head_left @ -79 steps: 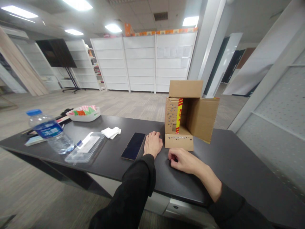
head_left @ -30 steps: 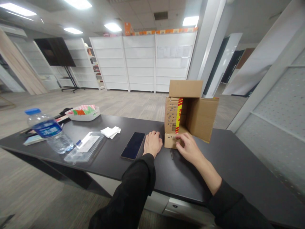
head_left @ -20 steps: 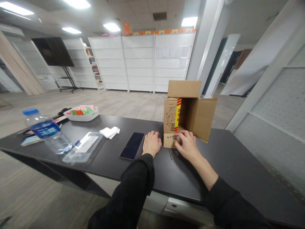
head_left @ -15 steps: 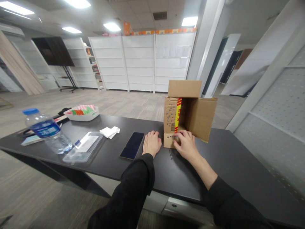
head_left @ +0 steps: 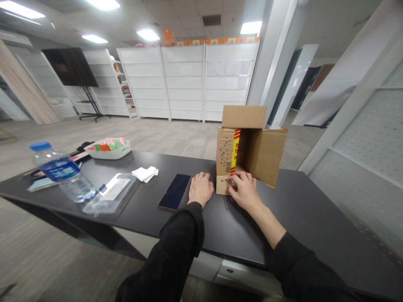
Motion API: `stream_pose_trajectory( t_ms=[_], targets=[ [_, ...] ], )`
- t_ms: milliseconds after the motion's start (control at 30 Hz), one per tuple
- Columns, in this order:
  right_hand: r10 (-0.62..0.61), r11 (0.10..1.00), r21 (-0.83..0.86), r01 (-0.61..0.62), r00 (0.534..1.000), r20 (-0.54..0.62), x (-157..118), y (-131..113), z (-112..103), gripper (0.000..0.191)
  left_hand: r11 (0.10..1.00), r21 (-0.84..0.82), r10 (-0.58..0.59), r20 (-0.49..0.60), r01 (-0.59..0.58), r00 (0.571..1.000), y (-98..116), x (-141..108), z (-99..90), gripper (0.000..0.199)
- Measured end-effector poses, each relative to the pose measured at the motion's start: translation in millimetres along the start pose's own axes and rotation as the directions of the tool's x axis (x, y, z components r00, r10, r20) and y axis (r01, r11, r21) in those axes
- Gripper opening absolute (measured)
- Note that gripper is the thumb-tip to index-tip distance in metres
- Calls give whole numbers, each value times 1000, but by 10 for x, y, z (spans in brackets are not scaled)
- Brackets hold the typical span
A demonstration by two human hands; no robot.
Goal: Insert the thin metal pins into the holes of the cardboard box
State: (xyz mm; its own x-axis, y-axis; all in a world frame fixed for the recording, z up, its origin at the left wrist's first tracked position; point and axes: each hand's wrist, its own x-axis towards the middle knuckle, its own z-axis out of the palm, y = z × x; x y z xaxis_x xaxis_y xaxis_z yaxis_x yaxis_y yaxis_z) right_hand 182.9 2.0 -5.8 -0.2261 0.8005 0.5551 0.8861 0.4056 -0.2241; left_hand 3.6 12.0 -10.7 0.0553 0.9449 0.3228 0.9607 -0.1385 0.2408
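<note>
An open cardboard box (head_left: 224, 151) stands on the dark table, with small grey dots, perhaps screw heads, over its left flap and a few more on its lower flap (head_left: 222, 187). My right hand (head_left: 247, 189) is at that lower flap, thumb and forefinger drawn together in a pinch. Whatever lies between the fingertips is too small to name. On the tabletop, left of the box, rests my left hand (head_left: 200, 188), palm down, fingers slightly bent and holding nothing. A dark phone (head_left: 175, 192) lies just left of it. Below the lower flap is a thin metal rod (head_left: 225, 202).
Toward the left are a clear plastic case (head_left: 110, 201), folded white tissue (head_left: 145, 173), a water bottle (head_left: 64, 172) and a white basket (head_left: 108, 154) with colourful contents. White shelving (head_left: 185, 79) stands across the room. A perforated panel (head_left: 371, 138) rises at right.
My right hand has shifted very slightly left along the lower flap, still pinching. My left hand and the box show no visible movement.
</note>
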Motion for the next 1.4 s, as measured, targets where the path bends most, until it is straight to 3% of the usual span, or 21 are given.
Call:
stream_pose_trajectory(
  t_ms=[1400],
  targets=[
    [-30, 999, 13, 30, 999, -12, 12, -23, 8, 13, 1000, 11, -7, 16, 7, 1000, 9, 2, -6, 25]
  ],
)
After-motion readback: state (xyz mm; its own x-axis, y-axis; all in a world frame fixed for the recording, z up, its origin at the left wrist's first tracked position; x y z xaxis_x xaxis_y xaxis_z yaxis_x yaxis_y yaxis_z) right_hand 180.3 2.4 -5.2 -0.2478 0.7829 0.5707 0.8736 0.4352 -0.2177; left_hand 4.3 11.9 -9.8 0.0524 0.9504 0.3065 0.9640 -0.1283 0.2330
